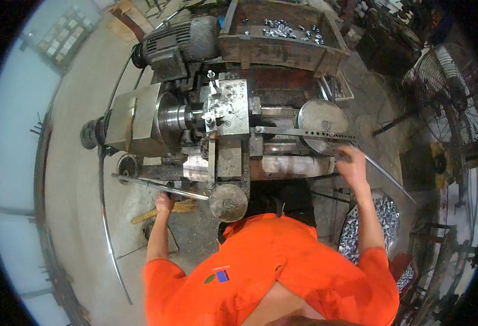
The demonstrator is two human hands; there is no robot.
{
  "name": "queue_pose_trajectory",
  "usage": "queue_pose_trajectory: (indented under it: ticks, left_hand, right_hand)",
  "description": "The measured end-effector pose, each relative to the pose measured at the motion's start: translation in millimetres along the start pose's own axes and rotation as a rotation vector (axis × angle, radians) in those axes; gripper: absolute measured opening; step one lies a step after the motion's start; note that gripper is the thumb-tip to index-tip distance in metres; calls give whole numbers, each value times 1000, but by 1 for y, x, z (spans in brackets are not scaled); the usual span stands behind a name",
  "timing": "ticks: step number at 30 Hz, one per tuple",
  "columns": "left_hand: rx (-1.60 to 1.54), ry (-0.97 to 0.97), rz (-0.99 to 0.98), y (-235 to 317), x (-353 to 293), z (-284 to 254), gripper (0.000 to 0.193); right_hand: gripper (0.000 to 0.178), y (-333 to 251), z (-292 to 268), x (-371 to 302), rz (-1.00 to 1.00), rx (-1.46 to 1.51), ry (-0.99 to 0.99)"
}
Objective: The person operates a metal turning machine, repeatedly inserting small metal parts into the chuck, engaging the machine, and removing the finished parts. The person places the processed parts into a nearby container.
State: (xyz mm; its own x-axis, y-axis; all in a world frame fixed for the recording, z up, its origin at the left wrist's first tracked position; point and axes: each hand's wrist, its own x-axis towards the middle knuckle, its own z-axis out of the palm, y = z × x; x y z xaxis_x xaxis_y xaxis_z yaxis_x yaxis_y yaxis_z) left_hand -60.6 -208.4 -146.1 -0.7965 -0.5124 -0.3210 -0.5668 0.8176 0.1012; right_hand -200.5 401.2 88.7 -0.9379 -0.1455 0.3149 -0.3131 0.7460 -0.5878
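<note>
Seen from above, a person at a lathe (212,117). Left hand (164,202) fingers wrap a long lever (163,187); right hand (352,165) clamps a bar (380,173). Steady, even pulls on both suit best.

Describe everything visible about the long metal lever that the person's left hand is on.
The long metal lever is a slim, grey steel-looking rod, dull and oily. It lies nearly level across the front of the lathe-like machine, running from a small round fitting at the machine's left end rightward to near a round knob. The left hand grips it from below around its middle. Its pivot is too cluttered to make out.
</note>
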Motion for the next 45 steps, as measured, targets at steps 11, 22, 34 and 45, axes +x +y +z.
queue_pose_trajectory:
  ticks: [11,22,34,45]
  left_hand:
    - [-311,319,34,-65,-56,-156,33]
    - [18,557,-545,-143,-112,-173,57]
    - [-227,537,-589,-74,-138,-179,65]
    - [-669,338,-343,-50,-145,-189,34]
  right_hand:
    - [29,-195,140,142,-705,306,-218]
    - [25,-251,213,168,-481,-171,-605]
    - [28,-247,216,171,-515,-119,-611]
    - [29,-249,210,167,-546,-296,-590]
